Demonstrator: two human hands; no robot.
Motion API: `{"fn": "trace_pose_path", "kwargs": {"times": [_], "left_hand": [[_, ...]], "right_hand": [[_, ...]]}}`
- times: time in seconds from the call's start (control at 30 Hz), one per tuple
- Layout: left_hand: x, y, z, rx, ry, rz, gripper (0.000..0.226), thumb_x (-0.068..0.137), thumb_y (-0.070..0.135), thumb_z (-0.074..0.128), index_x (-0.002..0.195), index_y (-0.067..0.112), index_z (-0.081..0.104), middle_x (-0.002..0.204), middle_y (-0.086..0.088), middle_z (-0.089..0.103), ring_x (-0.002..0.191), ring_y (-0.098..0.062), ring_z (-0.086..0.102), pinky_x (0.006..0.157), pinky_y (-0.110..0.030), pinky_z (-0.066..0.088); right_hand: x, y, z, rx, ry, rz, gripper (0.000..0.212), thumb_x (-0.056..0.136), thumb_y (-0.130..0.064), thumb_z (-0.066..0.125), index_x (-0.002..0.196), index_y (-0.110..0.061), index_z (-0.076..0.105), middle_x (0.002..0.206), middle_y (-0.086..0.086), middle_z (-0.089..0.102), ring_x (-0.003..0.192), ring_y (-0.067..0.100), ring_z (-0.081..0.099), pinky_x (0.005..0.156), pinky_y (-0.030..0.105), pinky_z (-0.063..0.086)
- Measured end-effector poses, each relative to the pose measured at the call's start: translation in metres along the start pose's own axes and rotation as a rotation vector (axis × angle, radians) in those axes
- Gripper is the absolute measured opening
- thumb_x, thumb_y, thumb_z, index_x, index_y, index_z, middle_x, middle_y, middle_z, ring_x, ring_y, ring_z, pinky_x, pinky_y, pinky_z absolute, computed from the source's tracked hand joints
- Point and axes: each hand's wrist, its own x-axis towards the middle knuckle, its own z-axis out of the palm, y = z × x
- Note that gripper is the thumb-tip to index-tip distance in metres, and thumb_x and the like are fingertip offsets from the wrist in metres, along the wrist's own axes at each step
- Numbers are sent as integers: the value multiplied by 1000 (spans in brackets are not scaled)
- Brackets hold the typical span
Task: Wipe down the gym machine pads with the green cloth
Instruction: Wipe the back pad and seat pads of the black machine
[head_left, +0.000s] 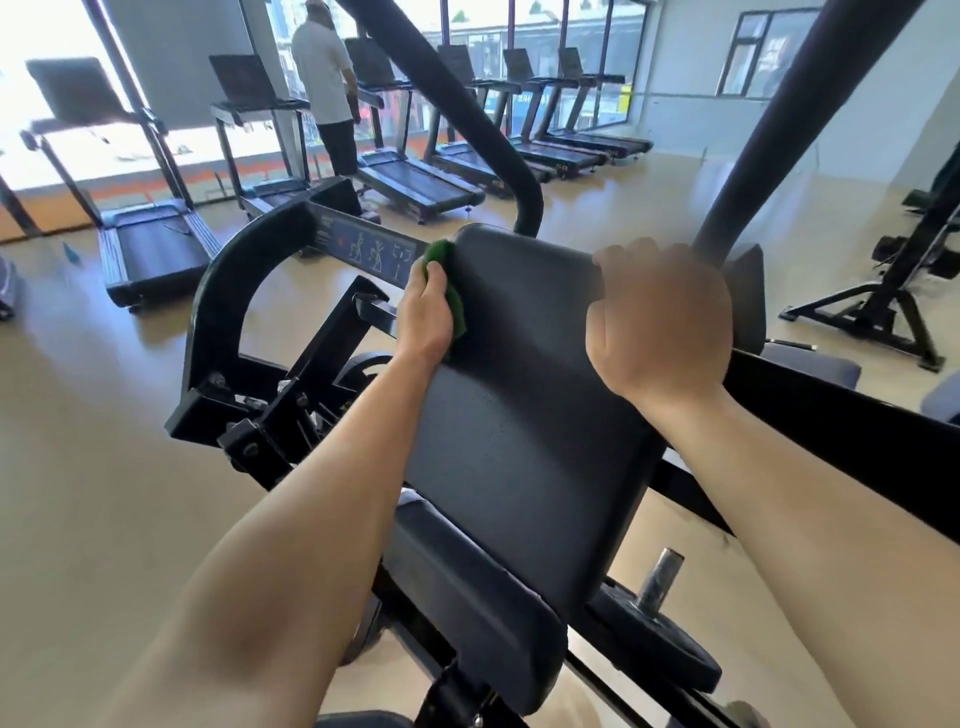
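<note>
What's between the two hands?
In the head view, only bare pad: the left hand holds the green cloth at its left edge, the right hand grips its right edge.

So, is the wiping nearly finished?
Not nearly. Done: nothing I can tell; no pad looks plainly wiped. In hand: the left hand presses the green cloth on the top left edge of the upper pad, while the right hand grips its top right corner. Left: the rest of that pad and the lower pad beneath.
</note>
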Motion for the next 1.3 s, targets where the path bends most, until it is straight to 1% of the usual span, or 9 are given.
{"fn": "trace_pose_path", "kwargs": {"times": [0.17,0.27,0.37,0.5,0.67,0.77,0.97,1.2,1.3], "left_hand": [[-10,-2,1,-42,-14,65,43,98,56,34,134,43,54,130,-2,64,125,-28,56,112,-45,40],[-42,-43,-8,95,53,-76,51,108,45,26,154,27,36,155,-8,46,143,-30,40,115,-39,26],[-48,-65,-16,98,52,-132,51,108,44,27,153,23,39,151,-11,49,141,-32,42,117,-41,29],[-28,-23,3,119,62,107,43,109,34,31,146,20,47,145,-6,55,135,-24,47,107,-28,31],[20,53,16,91,-70,190,39,102,40,38,129,27,62,128,-6,65,121,-28,58,107,-42,43],[15,81,25,364,-170,412,35,97,36,42,110,22,71,120,-2,67,117,-28,56,104,-43,40],[-32,76,44,553,-225,830,36,98,39,42,119,31,70,126,12,66,125,-17,52,112,-40,31],[6,93,28,527,-119,411,37,102,38,40,111,18,69,122,-7,66,115,-31,56,93,-42,43],[-13,91,41,666,-96,569,38,97,38,39,110,27,73,123,3,68,117,-25,56,100,-41,40]], "right_hand": [[-1,1,2,15,11,8,34,84,-18,40,105,-7,64,93,14,65,80,39,58,66,43,41],[-2,0,3,25,33,9,36,85,-21,39,105,-7,65,92,13,66,79,38,58,66,42,42],[-2,1,3,21,32,12,35,85,-21,40,105,-7,65,92,13,66,80,38,59,66,42,42],[-1,1,1,27,23,10,33,84,-20,42,103,-7,65,91,12,65,78,38,58,65,42,41],[-2,2,0,66,16,13,34,84,-21,41,103,-7,66,92,12,67,79,38,59,66,43,44],[-3,2,0,112,51,16,34,84,-22,43,105,-7,66,95,13,67,82,38,60,68,45,46],[-6,4,-1,247,239,51,47,83,-25,57,124,-2,57,128,20,58,105,41,55,79,48,42],[-5,3,0,242,211,61,43,83,-26,55,120,-6,60,115,14,62,99,39,58,82,47,42],[-5,3,0,250,205,63,44,83,-26,54,122,-6,60,117,13,62,101,38,58,84,47,43]]}}
